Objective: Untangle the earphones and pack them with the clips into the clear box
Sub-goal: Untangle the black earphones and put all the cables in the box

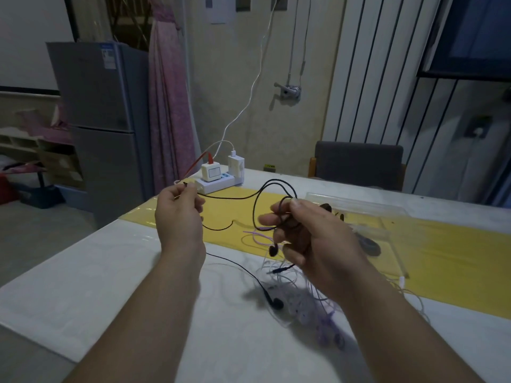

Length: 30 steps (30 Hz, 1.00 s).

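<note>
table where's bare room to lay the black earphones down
Bare: the white table left of the black earbud, toward the near-left edge; the yellow runner right of the clear box. Crowded: the purple-and-white tangle below the right hand.

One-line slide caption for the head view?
Left hand pinches one end of the black earphone cable, right hand grips its loops, above a white-and-purple earphone tangle on the table.

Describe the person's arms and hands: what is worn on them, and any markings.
The left forearm and right forearm are bare down to the picture's lower edge; no sleeve shows. The left hand and right hand are ungloved, with no ring, watch, bracelet or marking in view.
</note>
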Tool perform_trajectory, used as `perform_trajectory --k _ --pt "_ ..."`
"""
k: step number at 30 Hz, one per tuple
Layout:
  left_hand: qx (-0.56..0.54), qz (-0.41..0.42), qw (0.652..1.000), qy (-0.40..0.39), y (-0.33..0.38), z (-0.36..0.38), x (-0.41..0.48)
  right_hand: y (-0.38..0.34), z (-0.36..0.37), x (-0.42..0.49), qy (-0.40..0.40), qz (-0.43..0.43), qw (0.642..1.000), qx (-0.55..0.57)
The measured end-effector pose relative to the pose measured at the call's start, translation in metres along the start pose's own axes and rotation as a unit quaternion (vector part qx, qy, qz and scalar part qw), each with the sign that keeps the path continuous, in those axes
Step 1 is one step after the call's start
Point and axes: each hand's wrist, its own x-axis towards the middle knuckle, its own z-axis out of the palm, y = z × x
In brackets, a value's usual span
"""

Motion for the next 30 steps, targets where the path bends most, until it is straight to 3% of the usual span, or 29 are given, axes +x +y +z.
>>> perform_trajectory --k 3,10,17,20,23,27,30 --pt "-0.003 -0.009 1.0 -0.005 -0.001 0.001 -0.001 0.001 0.002 -0.002 -0.024 0.028 0.999 0.0" --pt "-0.002 -0.014 1.0 0.004 0.0 0.0 -0.003 0.0 -0.007 0.0 0.001 -0.003 0.983 -0.181" --pt "-0.028 -0.04 0.998 -0.039 0.004 0.0 -0.004 0.007 0.001 -0.002 -0.021 0.006 0.989 -0.144" --pt "-0.063 -0.084 0.992 -0.076 0.004 0.001 -0.004 0.02 0.015 0.001 0.02 0.037 0.997 -0.068" --pt "-0.008 -0.072 0.991 -0.108 0.002 0.001 -0.004 0.028 0.018 0.006 0.064 0.078 0.995 -0.009" --pt "0.024 -0.053 0.992 -0.112 0.003 0.001 -0.005 0.027 0.011 0.008 0.08 0.126 0.988 -0.044" --pt "0.049 -0.043 0.997 -0.047 -0.001 0.001 0.0 0.018 0.006 0.008 0.085 0.088 0.981 -0.15"
